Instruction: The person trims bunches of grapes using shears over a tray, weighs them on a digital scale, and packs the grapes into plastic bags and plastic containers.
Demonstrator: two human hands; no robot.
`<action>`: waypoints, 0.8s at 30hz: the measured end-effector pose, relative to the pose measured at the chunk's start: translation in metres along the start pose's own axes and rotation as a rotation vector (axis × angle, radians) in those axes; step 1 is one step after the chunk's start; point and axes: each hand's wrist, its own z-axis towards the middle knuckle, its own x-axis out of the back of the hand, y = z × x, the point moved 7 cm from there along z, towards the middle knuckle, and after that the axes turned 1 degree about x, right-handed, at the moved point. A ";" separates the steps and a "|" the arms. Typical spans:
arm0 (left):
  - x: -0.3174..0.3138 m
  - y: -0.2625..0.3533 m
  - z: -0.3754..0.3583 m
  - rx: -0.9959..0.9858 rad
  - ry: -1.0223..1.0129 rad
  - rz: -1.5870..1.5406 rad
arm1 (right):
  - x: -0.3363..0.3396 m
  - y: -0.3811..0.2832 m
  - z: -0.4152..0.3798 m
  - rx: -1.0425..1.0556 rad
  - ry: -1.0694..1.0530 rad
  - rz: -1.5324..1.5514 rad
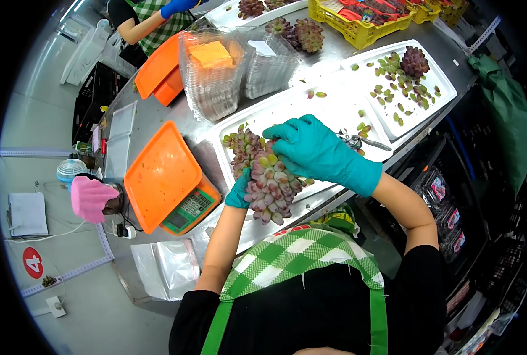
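A large bunch of reddish-green grapes (272, 186) hangs over the near edge of a white tray (222, 155). My left hand (239, 190), in a teal glove, is closed at the bunch's left side, its fingers partly hidden behind the grapes. Above the bunch my right hand (302, 145), gloved in teal too, has its fingers bent together at the top of the grapes; the fingertips' hold is partly hidden. Metal snips (364, 141) lie on the tray just right of my right hand. More grapes (242, 145) show behind the bunch at the tray's left end.
An orange scale (164, 177) stands at left, with plastic bags (167, 269) below it. Stacked clear containers (213, 77) stand behind the tray. A second white tray (447, 89) holds loose grapes. A yellow crate (364, 35) is farther back. Another person's blue-gloved hand (177, 7) shows at top left.
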 end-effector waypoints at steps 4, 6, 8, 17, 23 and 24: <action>0.018 -0.001 -0.003 -0.006 0.160 -0.067 | -0.007 0.003 -0.001 -0.012 0.060 -0.020; 0.021 -0.002 -0.002 -0.008 0.188 -0.080 | -0.008 0.003 -0.001 -0.018 0.085 -0.016; 0.018 -0.002 -0.002 0.000 0.187 -0.086 | -0.009 0.005 -0.001 -0.025 0.101 -0.017; 0.004 0.011 0.006 -0.095 0.153 0.373 | -0.004 0.014 -0.003 -0.064 0.190 -0.003; -0.049 0.006 0.014 -0.129 -0.106 0.116 | 0.037 0.044 -0.011 -0.249 0.408 0.128; -0.035 0.009 0.011 -0.193 0.039 0.287 | 0.032 0.054 -0.015 -0.312 0.414 0.144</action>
